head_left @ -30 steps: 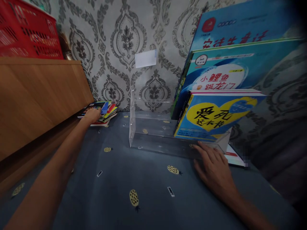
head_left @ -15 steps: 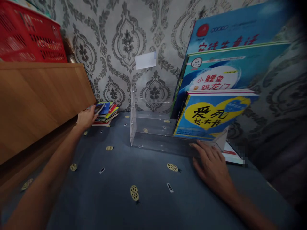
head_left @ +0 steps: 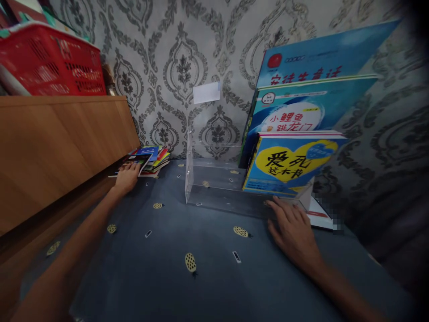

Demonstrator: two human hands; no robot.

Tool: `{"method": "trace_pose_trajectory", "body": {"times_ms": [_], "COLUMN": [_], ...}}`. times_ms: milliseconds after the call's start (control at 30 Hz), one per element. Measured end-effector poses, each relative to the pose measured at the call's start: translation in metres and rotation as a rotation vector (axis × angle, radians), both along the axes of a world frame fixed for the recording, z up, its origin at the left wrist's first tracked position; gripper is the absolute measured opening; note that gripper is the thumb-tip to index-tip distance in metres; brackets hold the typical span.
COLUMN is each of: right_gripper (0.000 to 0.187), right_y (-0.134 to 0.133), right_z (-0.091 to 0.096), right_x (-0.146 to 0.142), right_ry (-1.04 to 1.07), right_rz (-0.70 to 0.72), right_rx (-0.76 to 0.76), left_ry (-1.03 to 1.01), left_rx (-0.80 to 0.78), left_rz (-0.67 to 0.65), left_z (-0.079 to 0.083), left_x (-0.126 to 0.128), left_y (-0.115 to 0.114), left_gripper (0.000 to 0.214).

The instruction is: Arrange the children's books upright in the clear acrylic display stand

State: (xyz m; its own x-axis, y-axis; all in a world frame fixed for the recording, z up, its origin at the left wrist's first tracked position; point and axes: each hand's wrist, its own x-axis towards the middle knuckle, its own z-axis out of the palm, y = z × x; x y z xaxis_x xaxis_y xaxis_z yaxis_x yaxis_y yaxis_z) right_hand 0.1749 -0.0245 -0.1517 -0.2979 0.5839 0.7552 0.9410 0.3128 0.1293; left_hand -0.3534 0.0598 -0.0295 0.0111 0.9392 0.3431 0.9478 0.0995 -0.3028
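Note:
My left hand (head_left: 128, 177) is at a low pile of books (head_left: 157, 157) beside the wooden cabinet. Its fingers lie over the near edge of a dark-covered book (head_left: 139, 159) on top of the pile, closed on it as far as I can see; the thumb is hidden. A clear acrylic book rack (head_left: 217, 197) stands in the middle. My right hand (head_left: 293, 226) rests open at the rack's front right edge, fingers slightly apart. Above it, a blue book with a yellow heart (head_left: 288, 163) stands in the front tier. Behind it stand a teal book (head_left: 295, 109) and a taller blue book (head_left: 321, 53).
The wooden cabinet (head_left: 63, 143) runs along the left, with a red basket (head_left: 53, 62) on top. Patterned wallpaper (head_left: 184, 67) backs the rack. A white-and-red flat item (head_left: 320, 214) lies behind the rack's right end. Pineapple-print cloth (head_left: 161, 259) covers the surface.
My left hand has shifted slightly, and the dark book under its fingers now shows more of its cover. My right hand stays at the rack's edge. The view has tilted up a little.

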Motion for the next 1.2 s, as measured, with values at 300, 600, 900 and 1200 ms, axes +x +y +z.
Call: {"method": "trace_pose_trajectory", "body": {"times_ms": [300, 600, 900, 1200], "right_gripper": [0.038, 0.045, 0.042, 0.047], "right_y": [-0.001, -0.002, -0.004, -0.006], "right_z": [0.001, 0.000, 0.000, 0.002], "right_x": [-0.002, -0.001, -0.004, -0.005], "right_ry": [0.014, 0.038, 0.017, 0.037], "right_rz": [-0.010, 0.009, 0.004, -0.006], "right_rx": [-0.012, -0.064, -0.038, -0.105], "left_ry": [0.015, -0.293, -0.459, -0.425], "left_rx": [0.053, -0.188, -0.194, -0.279], "left_rz": [-0.018, -0.273, 0.076, 0.092], "left_z": [-0.036, -0.087, -0.075, -0.098], "left_x": [0.037, 0.041, -0.007, -0.001], "left_y": [-0.049, -0.104, -0.031, -0.025], "left_gripper": [0.066, 0.056, 0.058, 0.061]}}
